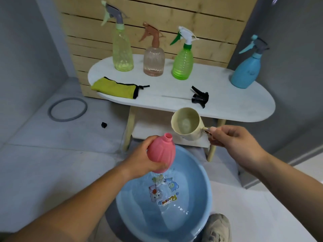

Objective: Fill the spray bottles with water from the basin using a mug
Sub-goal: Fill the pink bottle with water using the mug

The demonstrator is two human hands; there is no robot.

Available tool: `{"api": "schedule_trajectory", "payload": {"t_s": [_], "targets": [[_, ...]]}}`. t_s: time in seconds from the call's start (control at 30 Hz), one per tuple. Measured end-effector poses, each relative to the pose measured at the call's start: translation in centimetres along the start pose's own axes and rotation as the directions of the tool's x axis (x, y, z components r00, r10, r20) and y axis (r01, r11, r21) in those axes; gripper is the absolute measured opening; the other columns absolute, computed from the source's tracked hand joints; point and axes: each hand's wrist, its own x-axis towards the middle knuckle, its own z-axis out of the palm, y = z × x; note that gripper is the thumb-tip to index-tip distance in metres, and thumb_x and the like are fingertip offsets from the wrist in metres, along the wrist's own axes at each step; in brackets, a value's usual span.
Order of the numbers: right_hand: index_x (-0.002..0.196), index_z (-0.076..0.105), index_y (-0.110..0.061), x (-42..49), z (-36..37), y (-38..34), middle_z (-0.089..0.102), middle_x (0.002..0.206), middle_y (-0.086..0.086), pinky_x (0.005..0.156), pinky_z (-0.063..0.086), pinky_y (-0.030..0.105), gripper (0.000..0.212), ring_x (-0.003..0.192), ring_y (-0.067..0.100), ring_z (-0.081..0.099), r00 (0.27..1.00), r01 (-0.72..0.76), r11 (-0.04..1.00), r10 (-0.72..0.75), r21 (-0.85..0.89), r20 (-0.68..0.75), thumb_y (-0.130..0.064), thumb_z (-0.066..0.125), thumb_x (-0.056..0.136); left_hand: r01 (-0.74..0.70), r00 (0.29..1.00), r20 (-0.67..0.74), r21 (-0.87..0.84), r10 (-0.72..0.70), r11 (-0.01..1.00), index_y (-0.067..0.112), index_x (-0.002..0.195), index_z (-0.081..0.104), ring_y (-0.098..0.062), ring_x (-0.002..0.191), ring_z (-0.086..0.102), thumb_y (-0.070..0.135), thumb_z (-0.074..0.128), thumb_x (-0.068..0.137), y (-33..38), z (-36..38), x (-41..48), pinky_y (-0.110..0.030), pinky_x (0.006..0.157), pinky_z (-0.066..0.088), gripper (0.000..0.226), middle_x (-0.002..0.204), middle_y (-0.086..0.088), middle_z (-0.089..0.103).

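Gripped a capless pink bottle [161, 152] in the left hand [141, 163], fingers curled round its lower body, open neck tilted up and to the right. Held it above the far rim of a blue basin [195, 179] set on the floor, with shallow water [157, 220] over cartoon prints on the bottom. Pinched the handle of a cream mug [187, 125] in the right hand [234, 138], mug tipped on its side, mouth turned toward the camera, just above and to the right of the bottle's neck and not touching it. Could not tell the mug's water level. Pictured behind, on a white oval table [236, 102]: a black trigger head [200, 97] with its thin tube, lying near the front edge; a folded yellow cloth [115, 89] at the left end; and four capped spray bottles standing upright, namely a yellow-green bottle [122, 49], a clear bottle with a brown trigger [154, 62], a green bottle [183, 63] and, well apart at the right end, a light blue bottle [246, 72]. Also pictured: a wooden slat panel [174, 14] behind the table, a grey ring [49, 111] and a small black piece [104, 125] on the floor to the left, and a pale shoe [217, 227] beside the basin's near right rim.
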Motion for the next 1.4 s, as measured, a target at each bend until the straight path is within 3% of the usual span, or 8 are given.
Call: {"api": "schedule_trajectory", "payload": {"t_s": [0.13,0.27,0.4,0.57,0.87,1.07,1.13,1.4], "targets": [[0.081,0.074,-0.016,-0.1,-0.2,-0.6,0.073,0.085,0.004,0.091,0.054,0.043,0.032,0.091,0.026,0.068,0.999,0.046,0.992,-0.048,-0.119,-0.022,-0.046,0.064,0.091,-0.003,1.000,-0.005,0.011,0.003,1.000,0.038,0.134,0.050,0.015,0.101,0.059,0.011,0.095,0.067,0.2,0.1,0.3,-0.011,0.064,0.054,0.085,0.125,0.018,0.056],[0.083,0.076,-0.036,0.0,-0.4,-0.8,0.073,0.083,-0.004,0.073,0.050,0.028,0.021,0.078,0.019,0.065,0.994,0.090,0.979,-0.101,-0.181,-0.048,-0.050,0.062,0.089,0.006,1.000,-0.001,-0.001,-0.006,1.000,0.039,0.133,0.050,0.010,0.102,0.059,0.012,0.096,0.066,0.0,0.4,0.5,-0.013,0.064,0.055,0.086,0.125,0.018,0.056],[0.080,0.075,-0.037,0.1,-0.2,-0.7,0.074,0.090,-0.016,0.071,0.050,0.018,0.017,0.082,0.011,0.067,0.984,0.144,0.965,-0.163,-0.220,-0.073,-0.045,0.064,0.090,0.020,0.999,0.025,0.032,-0.021,0.999,0.054,0.125,0.049,0.013,0.102,0.057,0.025,0.098,0.063,0.0,0.5,0.4,-0.011,0.064,0.054,0.085,0.123,0.027,0.054],[0.081,0.073,-0.041,0.0,-0.1,-0.8,0.073,0.091,-0.004,0.060,0.047,0.015,0.015,0.076,0.025,0.064,0.975,0.195,0.948,-0.215,-0.252,-0.055,-0.046,0.062,0.090,0.033,0.999,0.026,0.017,-0.033,0.999,0.057,0.123,0.049,0.015,0.101,0.058,0.027,0.099,0.061,0.0,0.6,0.4,-0.012,0.063,0.055,0.085,0.121,0.027,0.056],[0.076,0.071,-0.039,-0.1,-0.2,-1.1,0.073,0.092,0.003,0.059,0.046,0.016,0.018,0.072,0.025,0.063,0.965,0.224,0.927,-0.254,-0.301,-0.061,-0.041,0.063,0.092,0.028,0.999,0.019,0.007,-0.028,1.000,0.051,0.128,0.050,0.013,0.102,0.058,0.021,0.099,0.062,-0.3,0.6,0.3,-0.009,0.062,0.053,0.088,0.123,0.027,0.054],[0.077,0.072,-0.026,-0.2,-0.2,-1.3,0.064,0.099,-0.041,0.067,0.043,0.005,0.021,0.085,0.001,0.063,0.963,0.225,0.918,-0.261,-0.326,-0.073,-0.036,0.063,0.093,0.030,0.999,0.025,0.013,-0.030,0.999,0.051,0.128,0.050,0.016,0.102,0.057,0.023,0.099,0.061,-0.3,0.6,0.3,-0.007,0.062,0.052,0.088,0.123,0.028,0.054],[0.079,0.073,-0.027,-0.1,-0.2,-1.2,0.065,0.101,-0.038,0.069,0.043,0.004,0.019,0.088,-0.002,0.062,0.960,0.234,0.916,-0.270,-0.325,-0.069,-0.036,0.063,0.093,0.030,0.999,0.028,0.019,-0.030,0.999,0.052,0.127,0.049,0.023,0.100,0.055,0.023,0.099,0.061,-0.3,0.6,0.3,-0.007,0.061,0.052,0.087,0.122,0.028,0.054],[0.080,0.073,-0.026,-0.1,-0.2,-1.1,0.068,0.114,-0.017,0.070,0.046,0.007,0.017,0.087,-0.002,0.065,0.959,0.238,0.919,-0.274,-0.315,-0.077,-0.036,0.065,0.092,0.032,0.999,0.020,0.033,-0.033,0.999,0.049,0.129,0.050,0.003,0.108,0.058,0.025,0.099,0.061,-0.4,0.7,0.4,-0.012,0.066,0.055,0.088,0.124,0.026,0.056]]}}
